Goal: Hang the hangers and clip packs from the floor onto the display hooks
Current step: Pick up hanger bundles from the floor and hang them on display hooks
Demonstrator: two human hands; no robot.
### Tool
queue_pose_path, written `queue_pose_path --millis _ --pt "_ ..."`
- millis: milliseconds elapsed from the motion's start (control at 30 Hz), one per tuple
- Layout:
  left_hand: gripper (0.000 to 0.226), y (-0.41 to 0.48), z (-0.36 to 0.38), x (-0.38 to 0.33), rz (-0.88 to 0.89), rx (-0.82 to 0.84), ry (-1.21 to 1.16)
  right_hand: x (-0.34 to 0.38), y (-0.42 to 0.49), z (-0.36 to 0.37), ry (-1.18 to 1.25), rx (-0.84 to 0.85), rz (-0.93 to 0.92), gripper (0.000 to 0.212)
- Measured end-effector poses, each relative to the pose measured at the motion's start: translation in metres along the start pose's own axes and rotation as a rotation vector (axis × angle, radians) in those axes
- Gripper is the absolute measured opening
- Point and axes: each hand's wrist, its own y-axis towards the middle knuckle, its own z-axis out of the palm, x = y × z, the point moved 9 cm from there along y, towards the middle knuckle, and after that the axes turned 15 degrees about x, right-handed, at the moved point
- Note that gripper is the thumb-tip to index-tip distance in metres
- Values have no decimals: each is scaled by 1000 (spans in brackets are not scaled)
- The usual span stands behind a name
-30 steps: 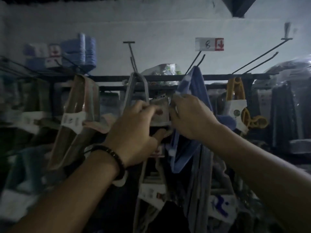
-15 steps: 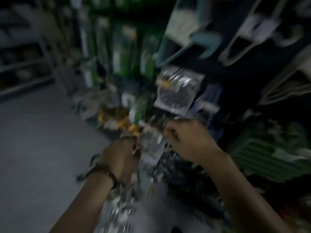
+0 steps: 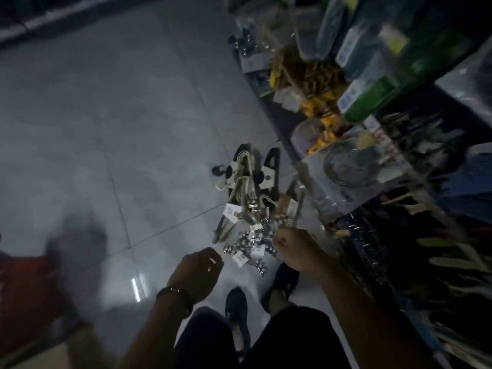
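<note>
1. Far left, a blurred red shape (image 3: 24,283) sat at the edge of the tiled floor (image 3: 106,129); too smeared to name.
2. Big change: a second ago the view was up at the hooks with both hands working a hanger there. Now it had swung right down to the floor, so that hang looked finished and the next pick-up was on.
3. The left hand (image 3: 198,272), dark bracelet (image 3: 175,294) at the wrist, had dropped low, fingers loosely curled, nothing visible in it, just left of the stock.
4. The stock itself lay on the floor ahead of the person's shoes (image 3: 237,310): bundled hangers (image 3: 247,187) at the far end, shiny clip packs (image 3: 247,249) nearer, between the two hands.
5. The right hand (image 3: 295,249) was bunched tight at the right edge of the clip packs; whether it pinched one, I could not tell.
6. Right side, the crowded display rack (image 3: 399,129) streaked past in blur. Plenty was left on the floor to hang.
</note>
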Motion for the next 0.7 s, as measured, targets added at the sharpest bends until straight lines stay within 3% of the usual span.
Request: queue_pose_path --millis 233,400,567,600,700 --pt "23 162 52 46 -64 200 -98 -60 180 29 -18 189 91 35" --pt "33 330 82 102 -79 356 0 -122 325 72 -21 276 216 30" --pt "36 502 71 197 -291 351 151 -169 460 112 4 191 314 11" --pt "37 527 69 211 -323 332 161 -178 485 118 24 149 347 13" --pt "44 590 85 238 -303 306 124 -205 548 142 117 41 427 53"
